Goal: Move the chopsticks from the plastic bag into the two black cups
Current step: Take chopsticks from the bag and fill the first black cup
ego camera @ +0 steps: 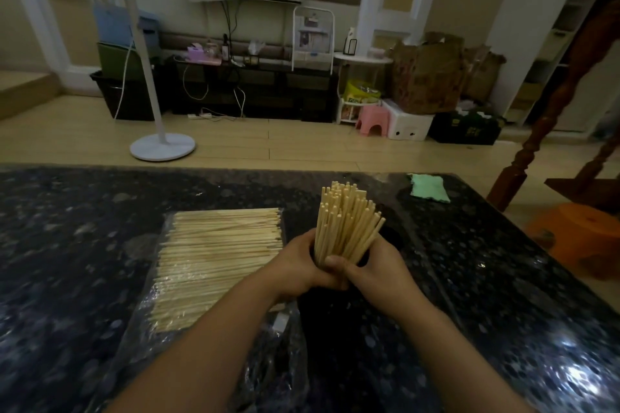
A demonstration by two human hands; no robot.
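A clear plastic bag [214, 265] full of pale wooden chopsticks lies flat on the dark table, left of centre. An upright bundle of chopsticks [345, 218] stands between my hands, fanning out at the top. My left hand [298, 265] and my right hand [375, 270] wrap around the bundle's lower part from both sides. A black cup [391, 238] shows dimly just behind my right hand; the bundle's lower ends and any cup around them are hidden by my fingers. A dark shape below my hands is too dim to identify.
The black speckled table [84, 245] is covered with glossy plastic film. A green cloth [427, 189] lies near the far right corner. Beyond the table are a white fan stand [161, 144], a wooden chair leg [523, 157] and an orange stool [583, 235].
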